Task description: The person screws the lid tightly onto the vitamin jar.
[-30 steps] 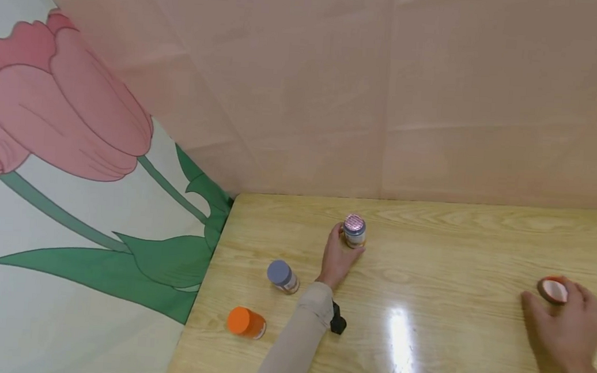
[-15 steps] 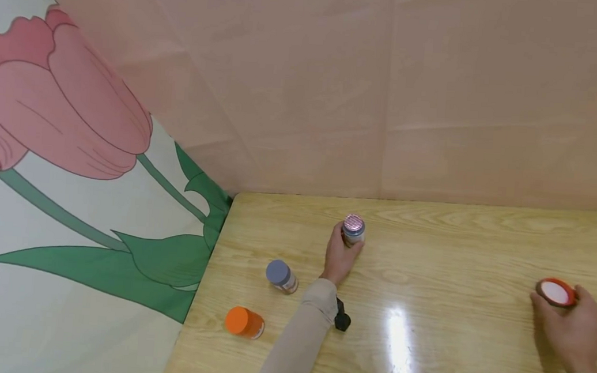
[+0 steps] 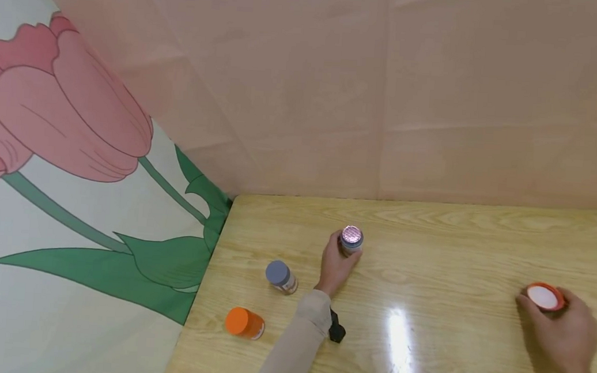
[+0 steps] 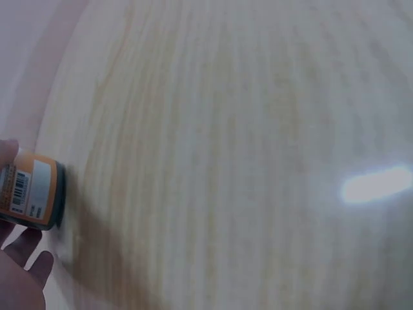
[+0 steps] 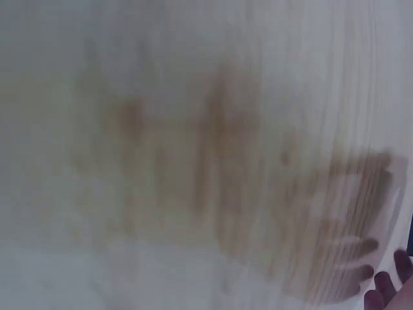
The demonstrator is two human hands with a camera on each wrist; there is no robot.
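Note:
My left hand (image 3: 335,270) grips a small bottle (image 3: 351,235) by its sides, near the back of the table. Its lid is off, and a shiny pinkish foil seal covers the mouth. In the left wrist view, that bottle's orange and white label with a barcode (image 4: 20,188) shows between thumb and fingers. At the right, my right hand (image 3: 571,338) holds a round lid (image 3: 542,296) by its edge, the white inside turned up and the rim orange-red. Only a few right fingertips (image 5: 386,283) show in the right wrist view, beside the hand's shadow.
To the left of my left forearm stand a bottle with a grey-blue cap (image 3: 278,273) and an orange bottle (image 3: 242,322). The wood-grain table (image 3: 455,249) meets a pinkish cloth backdrop (image 3: 305,94) behind and a tulip-print cloth (image 3: 65,101) at the left.
The lid in my right hand has turned so its white inside faces up more fully, and lately shifted left. My left hand has drawn the foil-sealed bottle slightly nearer.

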